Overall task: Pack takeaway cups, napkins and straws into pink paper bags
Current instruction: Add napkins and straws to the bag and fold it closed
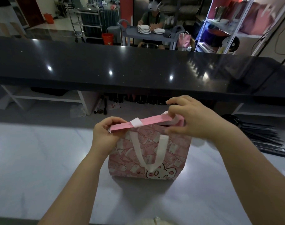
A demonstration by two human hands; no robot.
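One bag (176, 151) was seen upright on the white counter (41, 159), directly ahead of the person and between the two forearms. Its top (154, 121) had been folded flat into a pink strip, tilted so that the right end sat higher than the left. A white tab (136, 122) was wrapped over that strip near its middle. A white handle (136, 148) hung down the near face in a loop, ending just above a printed rabbit (161, 174).

The left hand (104, 135) was placed at the strip's left end, which was pinched between the thumb and curled fingers. The right hand (192, 117) was set at the right end, where the fingers were curled over the fold and the thumb was pressed against the near side below it (the bag's far corner was hidden by this hand). Both hands were thus clenched on the top, with the bag's body hanging below them and resting on the counter.

Beyond the bag a black bar top (122, 67) ran across the view. To the right, a pile of dark long items (265, 138) lay on the counter, well apart from the bag; what they were could not be told. Farther back, stacked plates (144, 29) were being handled by a seated person (153, 18).
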